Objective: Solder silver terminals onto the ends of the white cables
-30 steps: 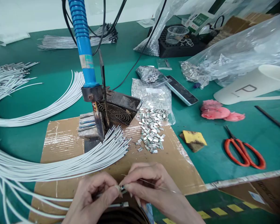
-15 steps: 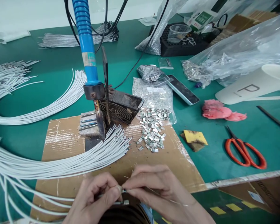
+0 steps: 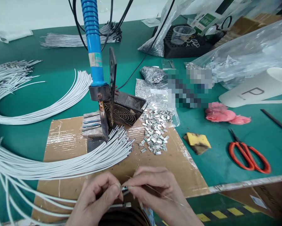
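1. Knuckles up and fingers curled, the left hand (image 3: 97, 196) reaches in from the lower left. The right hand (image 3: 158, 193) mirrors it from the lower right, the two almost tip to tip over the near side of the cardboard (image 3: 169, 171).
2. Left thumb and forefinger are pinched tight on a small piece (image 3: 124, 188), just a sliver of it peeking out between the hands.
3. Right thumb and forefinger are closed too, gripping at the right end of that piece, with the other fingers tucked below and a thin strand (image 3: 164, 195) threaded through.
4. And its long axis? Roughly crosswise, left hand to right hand, right end a touch higher; fingers cover too much to tell front from back.
5. The strand slants from above the right forefinger down across the palm to the lower right.
6. Just below the fingertips, a metal connector (image 3: 128, 205) points right, its cable coming out from behind the left hand.
7. Up ahead, a white cable bundle (image 3: 72, 164) sweeps in from the left, its ends fanned to the upper right near the downward-pointing soldering iron (image 3: 97, 75).
8. Metal-cased pieces (image 3: 156, 135) lie heaped right of the bundle, while red-handled scissors (image 3: 246, 153) rest on the green worktop (image 3: 216, 169), blades pointing away.
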